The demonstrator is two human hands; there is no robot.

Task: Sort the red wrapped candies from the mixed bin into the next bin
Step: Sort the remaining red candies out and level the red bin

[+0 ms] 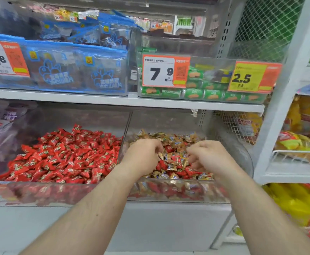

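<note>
Mixed bin, clear plastic, lower shelf, right: it holds gold-brown wrapped sweets with red wrapped candies scattered among them, mostly toward the front.

Next bin, clear plastic, just left of it, sharing a wall: heaped with red candies only.

Your left hand: inside the mixed bin at its left side, fingers curled down into the pile; a gold wrapper shows at the fingertips, but whether your grip has anything cannot be told.

Your right hand: inside the same bin, right of the left hand, fingers curled over the sweets; its grip is likewise hidden.

Upper shelf: blue packets, green packets, price tag reading 7.9.
</note>
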